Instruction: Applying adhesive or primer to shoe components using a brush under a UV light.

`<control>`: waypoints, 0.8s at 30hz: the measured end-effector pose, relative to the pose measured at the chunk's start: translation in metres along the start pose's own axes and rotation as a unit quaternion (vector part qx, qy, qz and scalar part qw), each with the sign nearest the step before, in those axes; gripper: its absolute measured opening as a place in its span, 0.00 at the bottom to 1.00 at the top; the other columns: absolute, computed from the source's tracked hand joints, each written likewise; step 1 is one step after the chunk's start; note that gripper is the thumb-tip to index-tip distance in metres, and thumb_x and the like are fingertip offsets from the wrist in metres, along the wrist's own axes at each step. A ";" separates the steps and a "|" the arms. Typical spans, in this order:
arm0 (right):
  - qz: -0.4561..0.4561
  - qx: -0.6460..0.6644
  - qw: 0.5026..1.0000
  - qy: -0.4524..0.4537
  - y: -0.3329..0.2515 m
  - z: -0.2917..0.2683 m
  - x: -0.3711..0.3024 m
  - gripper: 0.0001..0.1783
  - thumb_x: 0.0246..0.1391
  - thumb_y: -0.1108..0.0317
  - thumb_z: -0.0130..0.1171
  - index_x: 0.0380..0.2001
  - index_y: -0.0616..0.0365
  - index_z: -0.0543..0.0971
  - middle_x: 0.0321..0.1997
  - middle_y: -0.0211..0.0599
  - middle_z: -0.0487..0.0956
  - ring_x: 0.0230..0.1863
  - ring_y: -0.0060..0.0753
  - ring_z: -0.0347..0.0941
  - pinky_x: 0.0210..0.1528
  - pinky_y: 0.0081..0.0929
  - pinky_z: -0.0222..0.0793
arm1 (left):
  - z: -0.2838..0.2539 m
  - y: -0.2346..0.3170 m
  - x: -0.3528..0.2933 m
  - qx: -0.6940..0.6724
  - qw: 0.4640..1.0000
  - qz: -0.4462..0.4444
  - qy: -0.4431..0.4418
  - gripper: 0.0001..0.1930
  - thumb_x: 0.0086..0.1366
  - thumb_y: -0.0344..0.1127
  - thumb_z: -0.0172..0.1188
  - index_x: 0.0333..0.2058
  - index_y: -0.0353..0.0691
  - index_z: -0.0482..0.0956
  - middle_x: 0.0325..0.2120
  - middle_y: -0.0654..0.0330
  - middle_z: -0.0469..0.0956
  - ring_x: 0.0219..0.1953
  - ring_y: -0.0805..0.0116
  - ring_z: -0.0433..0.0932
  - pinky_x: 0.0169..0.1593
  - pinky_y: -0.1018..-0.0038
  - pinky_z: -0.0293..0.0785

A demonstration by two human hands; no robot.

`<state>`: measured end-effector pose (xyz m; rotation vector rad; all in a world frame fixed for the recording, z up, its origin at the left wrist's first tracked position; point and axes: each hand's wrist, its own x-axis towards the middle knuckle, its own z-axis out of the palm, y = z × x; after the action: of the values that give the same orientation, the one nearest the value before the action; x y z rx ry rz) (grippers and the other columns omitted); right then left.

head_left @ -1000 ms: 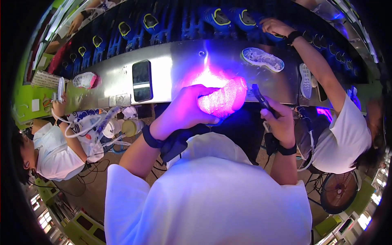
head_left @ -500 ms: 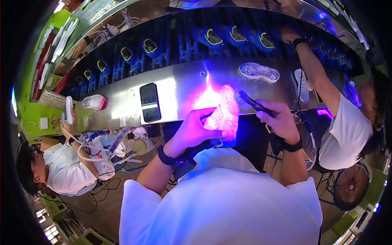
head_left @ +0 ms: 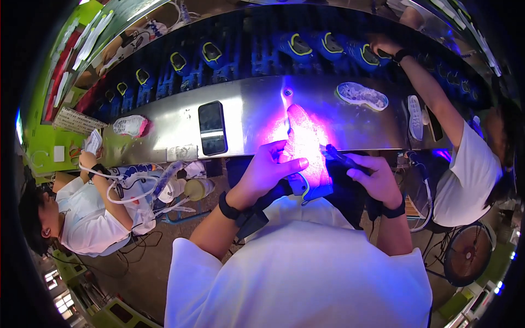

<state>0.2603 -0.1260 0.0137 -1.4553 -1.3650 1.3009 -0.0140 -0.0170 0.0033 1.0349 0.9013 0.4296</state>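
My left hand grips a shoe upper around its side, thumb across the upturned underside. Its toe points away from me, and its blue heel end is nearest my body. Strong pink-violet light washes out much of its surface. In my right hand is a black-handled brush, its head against or very close to the right edge of the upper. Glare hides the bristles and the exact contact. The work is held over the near edge of the metal bench.
A phone and loose shoe soles lie on the bench. Behind it, a dark rack carries several blue shoes. Co-workers sit on both sides; the right one's hand reaches a racked shoe. A fan stands at right.
The brush has come in from beyond the toe's right side to the middle of the upper's right edge. The upper has tilted, its toe swinging left. The right co-worker's hand now meets a racked shoe.
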 end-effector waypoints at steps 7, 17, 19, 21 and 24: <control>-0.021 -0.018 0.995 0.094 0.012 -0.001 0.012 0.20 0.59 0.72 0.65 0.54 0.61 0.81 0.48 0.40 0.84 0.48 0.28 0.78 0.56 0.29 0.71 | 0.023 0.009 0.002 -0.004 1.000 0.010 -0.013 0.26 0.61 0.38 0.73 0.52 0.26 0.77 0.41 0.60 0.82 0.43 0.76 0.79 0.48 0.76 0.76; 0.035 -0.012 0.999 -0.010 0.020 -0.041 -0.035 0.23 0.55 0.74 0.67 0.56 0.61 0.81 0.38 0.32 0.84 0.39 0.21 0.75 0.47 0.23 0.71 | 0.031 0.006 0.025 0.062 0.992 0.100 0.037 0.25 0.65 0.40 0.69 0.53 0.28 0.76 0.42 0.58 0.83 0.42 0.72 0.83 0.49 0.75 0.78; 0.001 -0.031 0.998 0.057 0.029 -0.036 -0.043 0.22 0.55 0.74 0.66 0.55 0.61 0.81 0.36 0.33 0.83 0.37 0.21 0.74 0.45 0.23 0.71 | 0.036 0.004 0.028 0.082 0.990 0.103 0.058 0.25 0.65 0.41 0.69 0.54 0.29 0.76 0.42 0.58 0.83 0.42 0.72 0.83 0.48 0.75 0.79; 0.002 -0.068 0.997 0.045 0.024 -0.035 -0.044 0.21 0.55 0.74 0.66 0.54 0.62 0.81 0.38 0.36 0.85 0.40 0.23 0.77 0.47 0.23 0.71 | 0.042 0.007 0.028 0.026 0.996 0.066 0.063 0.26 0.66 0.42 0.68 0.55 0.30 0.75 0.42 0.58 0.83 0.42 0.73 0.83 0.46 0.75 0.80; -0.035 -0.116 0.988 0.099 0.028 -0.030 -0.042 0.23 0.52 0.74 0.69 0.53 0.55 0.82 0.34 0.41 0.83 0.33 0.32 0.77 0.42 0.28 0.72 | 0.045 0.007 0.030 -0.029 0.996 0.026 0.085 0.22 0.67 0.45 0.66 0.51 0.34 0.77 0.36 0.60 0.83 0.37 0.74 0.84 0.39 0.76 0.80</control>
<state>0.2994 -0.1685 0.0003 -1.6281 -1.4567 0.9492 0.0408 -0.0178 0.0057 0.9807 1.0087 0.5917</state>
